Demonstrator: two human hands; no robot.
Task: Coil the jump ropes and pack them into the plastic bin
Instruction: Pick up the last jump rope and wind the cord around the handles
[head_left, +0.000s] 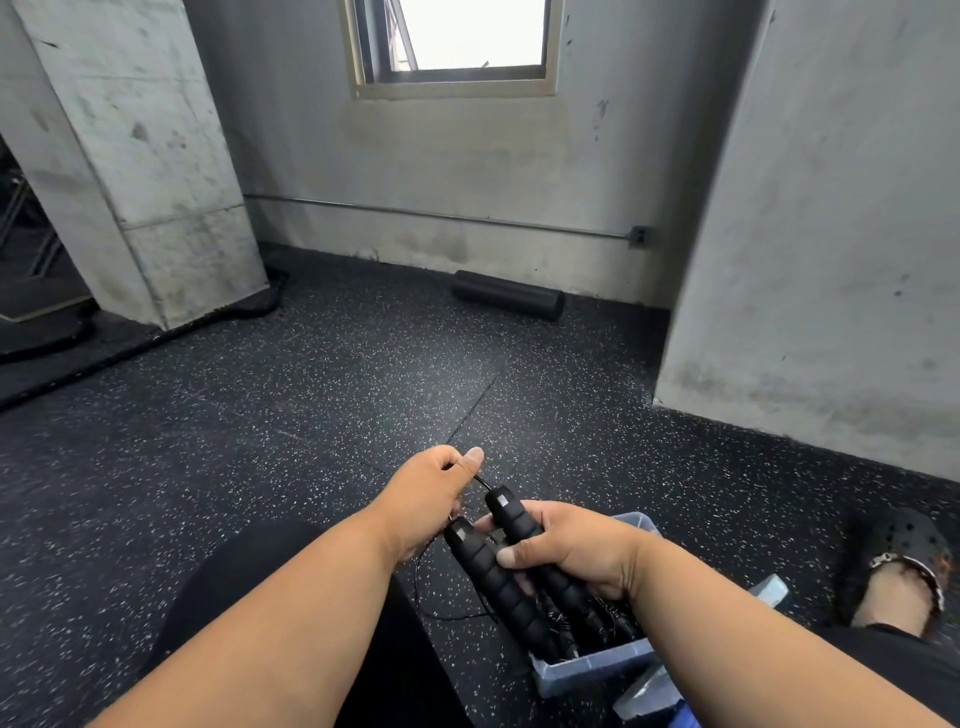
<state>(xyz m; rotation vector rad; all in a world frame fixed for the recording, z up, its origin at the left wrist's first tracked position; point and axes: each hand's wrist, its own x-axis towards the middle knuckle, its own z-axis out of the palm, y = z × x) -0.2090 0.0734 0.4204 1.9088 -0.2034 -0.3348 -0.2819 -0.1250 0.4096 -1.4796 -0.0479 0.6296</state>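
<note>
My right hand (569, 551) grips two black foam jump rope handles (498, 582) side by side, just above a clear plastic bin (587, 670) on the floor. My left hand (431, 493) pinches the thin black rope cord (485, 483) near the top of the handles. A loop of the cord (431, 597) hangs down to the floor below my left hand. Dark rope handles lie inside the bin; its far rim (636, 519) shows behind my right hand.
Speckled black rubber floor (311, 415) spreads ahead. A black foam roller (509, 294) lies by the far wall. Concrete pillars stand at left (130, 156) and right (831, 234). My foot in a dark clog (898, 571) rests at right. The bin's lid (649, 696) lies beside it.
</note>
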